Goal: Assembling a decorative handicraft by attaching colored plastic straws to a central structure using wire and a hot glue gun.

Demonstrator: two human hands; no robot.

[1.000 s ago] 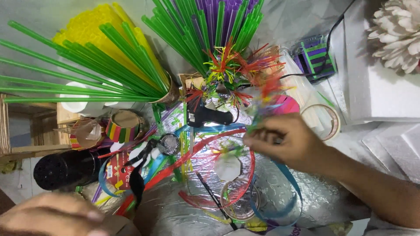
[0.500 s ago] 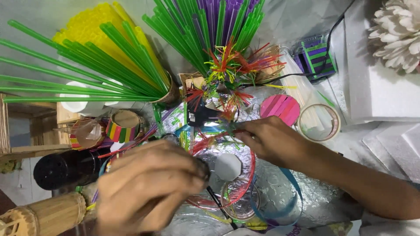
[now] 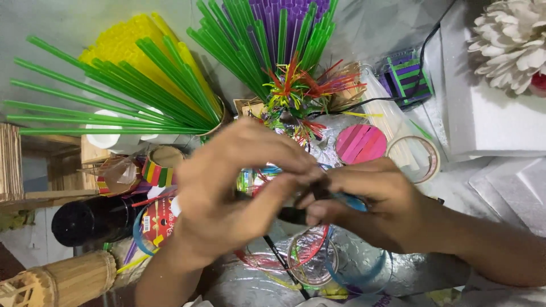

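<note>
Meeting at centre of the head view, both hands work on one small dark piece (image 3: 296, 215) (too hidden to say what it is). Left hand (image 3: 233, 193) curls over it from the left, fingers closed, thumb & forefinger pinching toward the piece. Right hand (image 3: 369, 202) comes in from the right, its grip closed on the same piece, fingertips touching those of the left. A blue strip (image 3: 350, 200) shows just under the right fingers. Below the hands lie a clear ring (image 3: 311, 262) w/ red rim and crumpled foil (image 3: 364, 267) on the desk. Behind them: green straws (image 3: 114, 108) fanned out, purple straws (image 3: 284, 23), a pink striped disc (image 3: 361, 143), a tape roll (image 3: 418, 158). Dark bottle (image 3: 94, 219) lies at left.
</note>
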